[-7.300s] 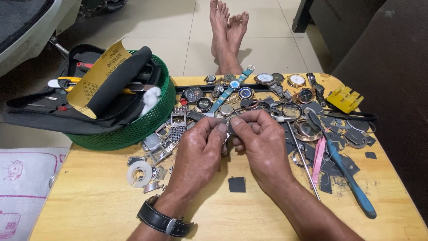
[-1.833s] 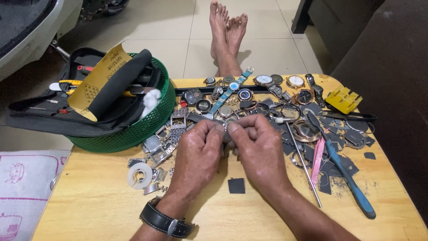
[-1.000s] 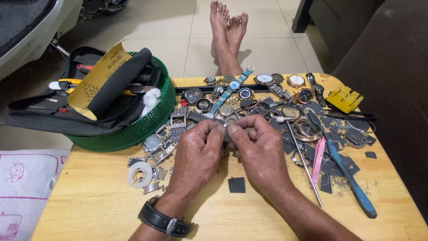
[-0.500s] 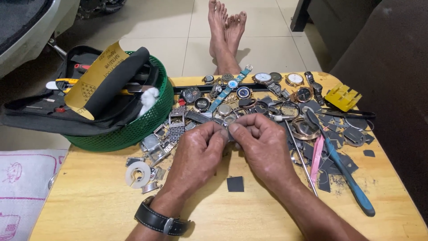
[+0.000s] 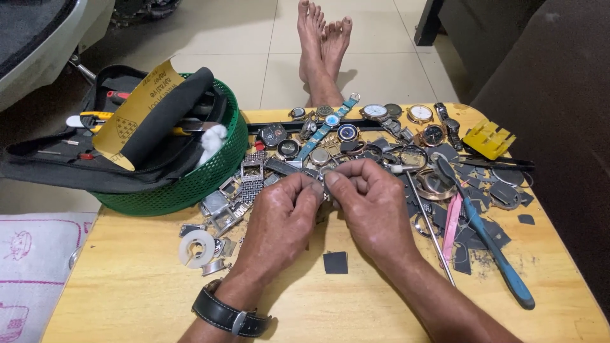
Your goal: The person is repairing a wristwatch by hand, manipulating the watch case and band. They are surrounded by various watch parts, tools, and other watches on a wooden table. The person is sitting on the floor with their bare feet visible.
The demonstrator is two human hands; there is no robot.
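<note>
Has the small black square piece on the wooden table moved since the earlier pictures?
No. The small black square piece lies in the same place beside the white tape roll.

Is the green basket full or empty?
Full: the green basket is stuffed with a black tool pouch, yellow sandpaper and white cotton.

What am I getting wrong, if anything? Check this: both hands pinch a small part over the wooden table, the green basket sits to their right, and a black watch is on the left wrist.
One thing is wrong: the green basket sits to the left of the hands, not the right. The head view shows it. The rest stands: left hand and right hand meet over the wooden table, and a black watch is on the left wrist.
</note>
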